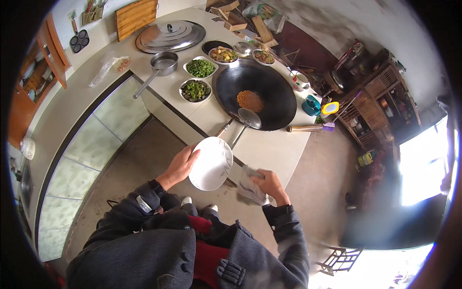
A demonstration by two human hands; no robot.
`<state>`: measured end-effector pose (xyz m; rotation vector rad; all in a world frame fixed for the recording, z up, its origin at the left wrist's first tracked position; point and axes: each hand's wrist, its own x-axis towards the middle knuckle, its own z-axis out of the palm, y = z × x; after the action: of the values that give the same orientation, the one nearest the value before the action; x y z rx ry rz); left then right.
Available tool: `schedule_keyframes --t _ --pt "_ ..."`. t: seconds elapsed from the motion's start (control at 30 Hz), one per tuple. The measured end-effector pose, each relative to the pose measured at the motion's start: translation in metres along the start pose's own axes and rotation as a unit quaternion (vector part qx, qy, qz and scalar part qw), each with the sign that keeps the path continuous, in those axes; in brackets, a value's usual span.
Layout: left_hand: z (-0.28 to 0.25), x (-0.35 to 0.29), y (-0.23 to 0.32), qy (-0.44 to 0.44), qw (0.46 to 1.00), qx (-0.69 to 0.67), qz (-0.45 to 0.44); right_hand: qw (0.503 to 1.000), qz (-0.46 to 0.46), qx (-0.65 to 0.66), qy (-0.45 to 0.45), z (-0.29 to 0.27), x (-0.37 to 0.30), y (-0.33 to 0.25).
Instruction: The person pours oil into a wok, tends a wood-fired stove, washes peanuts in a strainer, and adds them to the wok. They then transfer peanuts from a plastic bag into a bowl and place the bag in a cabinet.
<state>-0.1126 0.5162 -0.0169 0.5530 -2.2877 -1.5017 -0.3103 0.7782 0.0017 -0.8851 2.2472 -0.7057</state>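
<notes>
My left hand [179, 167] grips the left rim of a white plate or shallow bowl [210, 166], tilted in front of my body with its inside showing. My right hand [273, 187] is closed on a crumpled pale cloth [251, 189], blurred by motion, just right of the plate and apart from it. Beyond them a large black wok [276, 98] is set in the counter. Small brown pieces [250, 100], too small to name, lie at its bottom. A metal ladle [249, 117] rests on the wok's near rim, beside a second utensil's wooden-ended handle [223, 130].
Left of the wok stand bowls of chopped greens [200, 67] and darker greens [195, 90], and a saucepan [164, 63]. Behind are two bowls of food [224, 55] and a large metal lid [170, 36]. A teal container [311, 105] sits at the counter's right edge.
</notes>
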Motion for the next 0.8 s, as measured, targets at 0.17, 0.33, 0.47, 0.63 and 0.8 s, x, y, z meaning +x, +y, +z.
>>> schedule_keyframes --t 0.17,0.33,0.47,0.63,0.8 --pt "0.047 0.006 0.007 0.0 0.998 0.055 0.036 0.978 -0.074 0.091 0.175 0.072 0.021 -0.028" --pt "0.073 0.029 -0.011 0.023 0.999 0.038 0.0 0.975 -0.199 0.099 0.002 0.089 0.007 -0.004" --pt "0.099 0.042 -0.029 0.01 0.999 0.033 -0.008 0.955 -0.041 0.194 -0.22 0.033 -0.014 0.059" --pt "0.105 0.058 -0.06 0.027 0.986 -0.131 -0.099 0.902 0.119 0.41 0.068 -0.056 -0.019 0.158" --pt "0.094 0.044 -0.069 0.08 0.952 -0.247 -0.162 0.918 0.1 0.228 0.309 -0.099 0.073 0.239"
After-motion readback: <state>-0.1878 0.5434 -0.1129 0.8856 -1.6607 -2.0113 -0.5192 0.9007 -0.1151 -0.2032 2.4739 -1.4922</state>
